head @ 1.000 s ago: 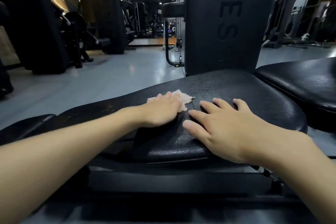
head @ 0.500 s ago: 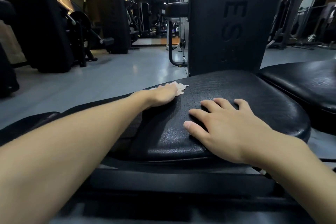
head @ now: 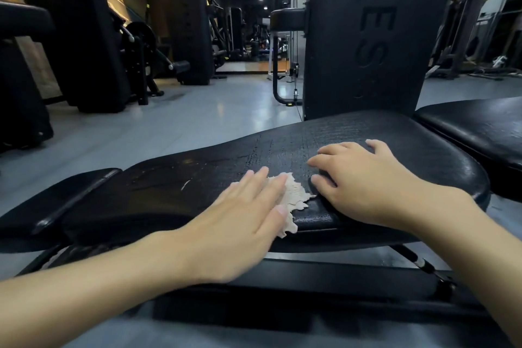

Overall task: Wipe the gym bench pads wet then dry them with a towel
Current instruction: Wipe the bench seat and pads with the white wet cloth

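Note:
A black, cracked bench pad (head: 353, 133) stretches across the middle of the head view. A small, ragged beige cloth (head: 295, 198) lies on the pad near its front edge. My left hand (head: 240, 223) presses flat on the cloth with straight fingers and covers most of it. My right hand (head: 364, 181) rests on the pad just to the right of the cloth, fingers spread and slightly bent, holding nothing. The pad's left part (head: 175, 175) shines wet.
A tall black upright back pad (head: 364, 37) stands right behind the bench. A second black pad (head: 474, 127) lies at the right and a narrow one (head: 56, 198) at the left. Gym machines (head: 93, 37) line the grey floor (head: 169, 121) beyond.
My left hand slid the cloth away to the pad's far edge, then drew it back to the front edge. My right hand has stayed on the pad.

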Demonstrator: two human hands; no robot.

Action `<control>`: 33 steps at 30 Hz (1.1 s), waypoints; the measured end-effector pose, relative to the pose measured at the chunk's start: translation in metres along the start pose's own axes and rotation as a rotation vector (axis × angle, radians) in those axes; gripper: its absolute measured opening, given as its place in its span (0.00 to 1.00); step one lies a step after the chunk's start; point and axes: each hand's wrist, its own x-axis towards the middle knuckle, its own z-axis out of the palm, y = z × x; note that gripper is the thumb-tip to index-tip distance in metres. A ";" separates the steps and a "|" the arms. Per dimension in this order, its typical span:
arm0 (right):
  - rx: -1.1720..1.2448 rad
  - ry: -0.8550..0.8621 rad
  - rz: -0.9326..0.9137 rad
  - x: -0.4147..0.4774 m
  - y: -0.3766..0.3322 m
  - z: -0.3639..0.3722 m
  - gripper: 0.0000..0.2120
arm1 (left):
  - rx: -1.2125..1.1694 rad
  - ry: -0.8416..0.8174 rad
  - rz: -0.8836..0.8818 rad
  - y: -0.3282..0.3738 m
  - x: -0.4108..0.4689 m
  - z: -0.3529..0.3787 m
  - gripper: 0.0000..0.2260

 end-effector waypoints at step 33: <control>0.016 -0.056 -0.008 0.019 -0.018 0.008 0.26 | 0.143 -0.010 0.053 -0.052 0.026 0.007 0.33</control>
